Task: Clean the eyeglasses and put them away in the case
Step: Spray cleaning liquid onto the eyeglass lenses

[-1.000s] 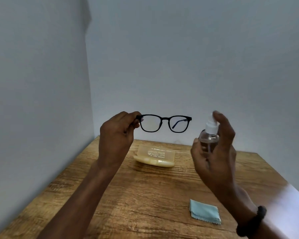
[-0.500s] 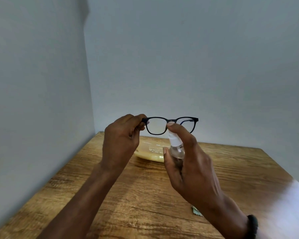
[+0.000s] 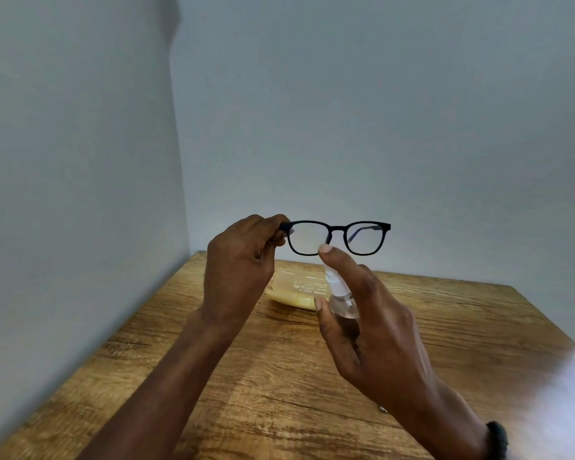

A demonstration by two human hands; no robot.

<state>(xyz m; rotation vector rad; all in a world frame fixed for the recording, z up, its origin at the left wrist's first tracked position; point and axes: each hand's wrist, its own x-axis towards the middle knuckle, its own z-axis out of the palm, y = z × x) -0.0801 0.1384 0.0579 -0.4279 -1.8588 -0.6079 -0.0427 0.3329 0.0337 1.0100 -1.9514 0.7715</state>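
Note:
My left hand pinches the left corner of black-framed eyeglasses and holds them up in the air, lenses facing me. My right hand grips a small clear spray bottle with a white pump, index finger on top of the pump, nozzle just below the left lens. A pale yellow glasses case lies shut on the wooden table behind both hands, partly hidden by them.
Grey walls close in the table at the back and on the left. A tiny corner of the cleaning cloth peeks out beside my right wrist. A dark band sits on my right wrist.
My right hand has brought the spray bottle leftward, from beside the glasses to just in front of and below the left lens. The cloth is now nearly hidden behind my right forearm.

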